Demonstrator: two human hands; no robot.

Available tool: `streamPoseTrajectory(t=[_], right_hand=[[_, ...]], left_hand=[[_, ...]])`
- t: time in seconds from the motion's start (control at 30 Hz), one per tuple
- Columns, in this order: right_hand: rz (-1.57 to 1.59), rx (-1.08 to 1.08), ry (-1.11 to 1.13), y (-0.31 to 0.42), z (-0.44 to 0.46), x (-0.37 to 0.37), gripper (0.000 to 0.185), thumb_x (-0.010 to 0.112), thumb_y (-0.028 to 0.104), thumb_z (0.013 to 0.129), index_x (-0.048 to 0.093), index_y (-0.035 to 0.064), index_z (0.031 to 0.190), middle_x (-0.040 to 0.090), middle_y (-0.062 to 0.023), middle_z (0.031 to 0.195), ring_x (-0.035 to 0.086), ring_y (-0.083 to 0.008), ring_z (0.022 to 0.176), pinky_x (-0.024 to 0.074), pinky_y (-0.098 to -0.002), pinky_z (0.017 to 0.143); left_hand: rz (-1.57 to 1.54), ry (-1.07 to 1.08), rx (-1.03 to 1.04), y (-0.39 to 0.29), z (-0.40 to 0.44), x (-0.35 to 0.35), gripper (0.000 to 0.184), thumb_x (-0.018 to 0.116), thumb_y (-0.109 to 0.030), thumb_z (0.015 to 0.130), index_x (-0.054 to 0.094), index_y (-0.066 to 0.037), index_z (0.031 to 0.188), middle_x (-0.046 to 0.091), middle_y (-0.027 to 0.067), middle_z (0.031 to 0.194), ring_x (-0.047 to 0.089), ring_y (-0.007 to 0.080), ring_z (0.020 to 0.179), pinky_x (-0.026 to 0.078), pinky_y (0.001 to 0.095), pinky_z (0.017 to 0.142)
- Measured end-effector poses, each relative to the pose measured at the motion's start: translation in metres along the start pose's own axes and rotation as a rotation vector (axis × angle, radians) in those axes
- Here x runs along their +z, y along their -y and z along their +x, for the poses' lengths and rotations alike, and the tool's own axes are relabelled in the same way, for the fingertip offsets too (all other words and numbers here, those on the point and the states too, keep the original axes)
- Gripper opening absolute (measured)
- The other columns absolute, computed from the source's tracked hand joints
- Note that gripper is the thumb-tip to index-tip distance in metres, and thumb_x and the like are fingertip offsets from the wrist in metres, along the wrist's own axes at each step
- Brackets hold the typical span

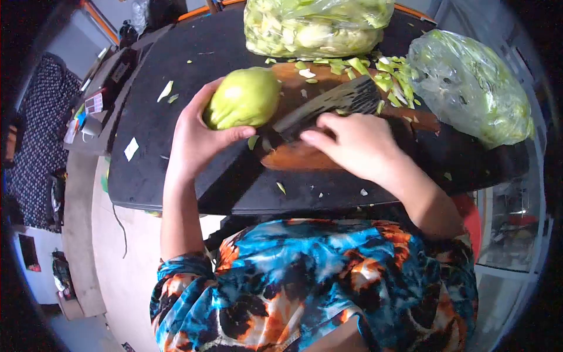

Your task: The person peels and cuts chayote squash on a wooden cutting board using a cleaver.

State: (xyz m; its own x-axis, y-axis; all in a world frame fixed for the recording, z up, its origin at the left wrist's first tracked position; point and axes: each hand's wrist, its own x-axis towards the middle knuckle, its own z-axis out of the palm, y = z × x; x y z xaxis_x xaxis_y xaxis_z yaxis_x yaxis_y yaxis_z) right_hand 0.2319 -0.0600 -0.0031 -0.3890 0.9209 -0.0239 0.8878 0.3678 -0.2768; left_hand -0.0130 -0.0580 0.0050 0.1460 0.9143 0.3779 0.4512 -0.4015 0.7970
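Observation:
My left hand (202, 132) is wrapped round a large pale green vegetable (245, 98), held up over the left edge of the wooden board (299, 158). On the board lies a wide dark cleaver blade (337, 105), slanting up to the right. My right hand (358, 141) is over the near side of the cleaver, thumb and fingers bent toward the blade; whether it grips the blade is hidden. A handle (416, 119) shows at the board's right. Green cut pieces (399, 82) are heaped past the blade's far end.
A clear bag of cut green pieces (316, 29) stands at the back of the black table (176, 117). Another filled bag (475, 88) lies at the right. White and green scraps are scattered about. A side shelf with a white cup (91, 126) is at the left.

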Motion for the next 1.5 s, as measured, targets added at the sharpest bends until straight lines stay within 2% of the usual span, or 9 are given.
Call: streamPoseTrajectory(t=[0.27, 0.6, 0.73, 0.87, 1.0, 1.2, 1.33, 1.37, 1.5], right_hand=[[0.539, 0.137, -0.437, -0.086, -0.051, -0.008, 0.018, 0.057, 0.021, 0.086, 0.064, 0.0072, 0.096, 0.061, -0.0049, 0.069, 0.058, -0.0156, 0.057, 0.0458, -0.0272, 0.053], [0.914, -0.011, -1.209, -0.082, -0.082, -0.028, 0.051, 0.061, 0.009, 0.08, 0.039, 0.0011, 0.125, 0.056, -0.0101, 0.099, 0.05, -0.0089, 0.062, 0.0414, -0.0204, 0.053], [1.379, -0.054, -0.609, -0.116, -0.088, -0.034, 0.035, 0.058, 0.003, 0.081, 0.049, 0.0039, 0.115, 0.055, -0.0053, 0.092, 0.047, -0.0095, 0.065, 0.0387, -0.0238, 0.058], [1.116, -0.005, -0.697, -0.095, -0.081, -0.042, 0.022, 0.062, 0.008, 0.079, 0.055, 0.0034, 0.099, 0.05, 0.0024, 0.067, 0.046, -0.0083, 0.06, 0.0375, -0.0235, 0.058], [0.905, 0.084, -0.656, -0.088, -0.081, -0.048, 0.016, 0.06, 0.015, 0.083, 0.056, 0.0033, 0.093, 0.049, 0.0028, 0.065, 0.044, -0.0071, 0.058, 0.0359, -0.0219, 0.057], [0.816, -0.062, -0.763, -0.084, -0.088, -0.019, 0.029, 0.059, 0.031, 0.086, 0.055, 0.0042, 0.076, 0.047, 0.0005, 0.06, 0.047, -0.008, 0.057, 0.0379, -0.0277, 0.051], [0.424, -0.332, -0.5, -0.046, -0.082, -0.023, 0.043, 0.068, 0.047, 0.073, 0.051, 0.0081, 0.065, 0.052, -0.0056, 0.06, 0.056, -0.0172, 0.057, 0.0439, -0.0314, 0.052], [0.359, -0.378, -0.49, -0.038, -0.078, -0.02, 0.045, 0.067, 0.05, 0.071, 0.051, 0.0096, 0.064, 0.052, -0.0047, 0.06, 0.056, -0.02, 0.057, 0.0443, -0.0325, 0.052], [0.21, -0.46, -0.537, -0.019, -0.068, -0.009, 0.05, 0.065, 0.056, 0.068, 0.046, 0.0103, 0.061, 0.049, -0.004, 0.058, 0.054, -0.0247, 0.054, 0.0426, -0.0345, 0.051]], left_hand=[[0.143, -0.005, 0.341, 0.003, 0.034, 0.054, 0.059, 0.08, -0.018, 0.058, 0.051, -0.005, 0.108, 0.061, 0.0124, 0.091, 0.061, 0.0229, 0.085, 0.048, 0.0321, 0.079], [0.278, 0.112, 0.186, 0.004, 0.032, 0.086, 0.065, 0.079, -0.032, 0.059, 0.046, -0.002, 0.107, 0.061, 0.0201, 0.09, 0.061, 0.0333, 0.088, 0.049, 0.0383, 0.075], [0.58, 0.224, 0.165, -0.021, 0.029, 0.078, 0.062, 0.077, -0.036, 0.06, 0.045, -0.003, 0.101, 0.061, 0.0196, 0.087, 0.062, 0.0336, 0.084, 0.05, 0.04, 0.071], [0.883, 0.474, 0.088, -0.053, 0.037, 0.085, 0.062, 0.076, -0.037, 0.06, 0.046, -0.005, 0.104, 0.062, 0.0179, 0.086, 0.063, 0.0306, 0.08, 0.051, 0.0381, 0.069], [1.253, 0.24, 0.581, -0.021, 0.043, 0.105, 0.048, 0.073, -0.033, 0.06, 0.053, -0.007, 0.096, 0.063, 0.0121, 0.078, 0.063, 0.0312, 0.075, 0.052, 0.0345, 0.067], [0.63, 0.378, 0.268, -0.019, 0.064, 0.082, 0.059, 0.074, -0.024, 0.06, 0.054, -0.002, 0.111, 0.065, 0.0172, 0.087, 0.064, 0.029, 0.084, 0.052, 0.0354, 0.072], [-0.185, 0.119, 0.184, 0.035, 0.045, 0.102, 0.055, 0.073, -0.022, 0.063, 0.055, 0.003, 0.108, 0.065, 0.0112, 0.09, 0.063, 0.0186, 0.084, 0.049, 0.0311, 0.078], [-0.934, 0.129, -0.163, 0.022, 0.035, 0.108, 0.055, 0.075, -0.016, 0.064, 0.054, 0.001, 0.111, 0.063, 0.0065, 0.097, 0.06, 0.015, 0.086, 0.048, 0.0295, 0.08], [-0.492, 0.236, -0.006, 0.018, 0.029, 0.105, 0.042, 0.07, -0.015, 0.073, 0.054, -0.003, 0.11, 0.061, 0.0034, 0.098, 0.057, 0.0101, 0.089, 0.044, 0.0242, 0.081]])
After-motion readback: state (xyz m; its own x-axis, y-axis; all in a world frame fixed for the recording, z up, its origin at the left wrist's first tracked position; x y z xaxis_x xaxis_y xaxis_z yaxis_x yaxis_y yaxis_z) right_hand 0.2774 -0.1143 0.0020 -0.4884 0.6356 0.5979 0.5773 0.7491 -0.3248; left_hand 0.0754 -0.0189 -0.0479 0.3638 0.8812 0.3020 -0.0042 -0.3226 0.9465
